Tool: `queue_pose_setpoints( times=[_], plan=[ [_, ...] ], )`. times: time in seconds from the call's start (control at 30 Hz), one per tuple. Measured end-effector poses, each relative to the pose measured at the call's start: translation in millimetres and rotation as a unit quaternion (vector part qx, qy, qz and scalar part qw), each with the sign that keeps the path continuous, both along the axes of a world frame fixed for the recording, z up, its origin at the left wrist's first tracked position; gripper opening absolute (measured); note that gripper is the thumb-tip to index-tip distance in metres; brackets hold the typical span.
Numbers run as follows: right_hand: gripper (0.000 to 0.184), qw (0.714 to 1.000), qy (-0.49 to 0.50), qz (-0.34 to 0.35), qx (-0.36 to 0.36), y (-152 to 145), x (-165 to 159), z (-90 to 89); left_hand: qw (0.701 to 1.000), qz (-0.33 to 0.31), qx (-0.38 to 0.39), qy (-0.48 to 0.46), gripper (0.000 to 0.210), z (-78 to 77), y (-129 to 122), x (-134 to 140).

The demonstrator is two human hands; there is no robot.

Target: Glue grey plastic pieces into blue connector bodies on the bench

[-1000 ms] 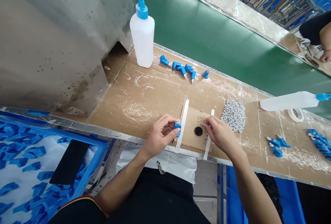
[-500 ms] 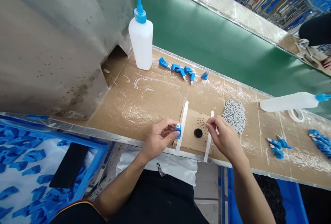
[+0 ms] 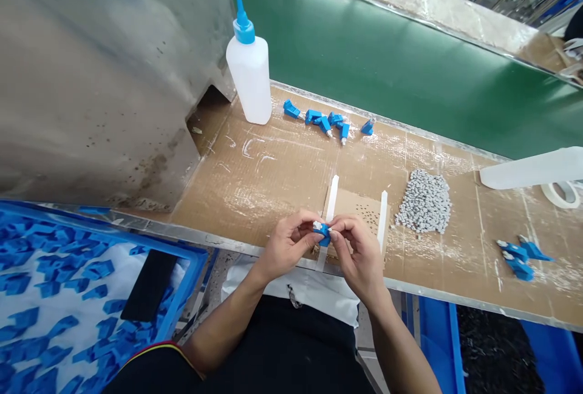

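Between thumb and fingers, my left hand (image 3: pixel 283 251) grips a small blue plastic part (image 3: pixel 323 233) with a whitish tip. My right hand (image 3: pixel 363 260) meets it from the other side, thumb and fingertips pinched against the part; anything tiny between them is hidden. Both hands are over the front edge of the bench, above a cardboard square (image 3: pixel 353 200) held by white tape strips (image 3: pixel 333 195). Tiny dark pieces (image 3: pixel 368 214) lie scattered on that square, just beyond my right hand. A heap of small grey pieces (image 3: pixel 424 203) lies farther right.
A white bottle with a blue nozzle (image 3: pixel 250 78) stands at the back left. Several blue parts (image 3: pixel 324 124) lie along the back, others (image 3: pixel 517 257) at right, near a lying bottle (image 3: pixel 532 168) and tape roll (image 3: pixel 560 195). Blue bins (image 3: pixel 194 260) flank me below; a metal housing (image 3: pixel 100 78) rises left.
My right hand has moved left from the scattered dark pieces to the blue part in my left hand. The view has shifted slightly, and the black round dot on the cardboard is now covered.
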State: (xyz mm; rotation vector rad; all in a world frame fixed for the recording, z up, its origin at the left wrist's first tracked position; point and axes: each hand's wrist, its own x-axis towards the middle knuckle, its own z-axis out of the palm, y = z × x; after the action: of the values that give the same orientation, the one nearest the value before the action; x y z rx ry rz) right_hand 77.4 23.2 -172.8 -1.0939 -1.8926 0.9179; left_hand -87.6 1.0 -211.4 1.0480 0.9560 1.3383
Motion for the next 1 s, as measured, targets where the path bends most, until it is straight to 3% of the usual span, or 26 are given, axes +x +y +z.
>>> queue_pose_setpoints(
  times=[0.47,0.7,0.87,1.0],
  plan=[
    [0.014,1.0,-0.02,0.006,0.004,2.2,0.6,-2.7,1.0,-0.01,-0.004,0.029,0.02,-0.5,0.4,-0.4],
    [0.016,0.998,-0.06,0.002,0.013,-3.5,2.9,-0.9,0.988,-0.015,0.072,0.134,0.02,-1.1,-0.8,-4.5],
    [0.016,1.0,-0.008,-0.005,-0.009,-6.0,7.4,-3.9,0.986,-0.019,0.094,0.133,0.023,0.1,0.1,-4.4],
    [0.005,0.997,0.064,-0.008,-0.041,-13.7,11.5,-9.1,0.992,0.022,0.099,0.08,0.024,2.4,-2.0,-0.5]
  ],
)
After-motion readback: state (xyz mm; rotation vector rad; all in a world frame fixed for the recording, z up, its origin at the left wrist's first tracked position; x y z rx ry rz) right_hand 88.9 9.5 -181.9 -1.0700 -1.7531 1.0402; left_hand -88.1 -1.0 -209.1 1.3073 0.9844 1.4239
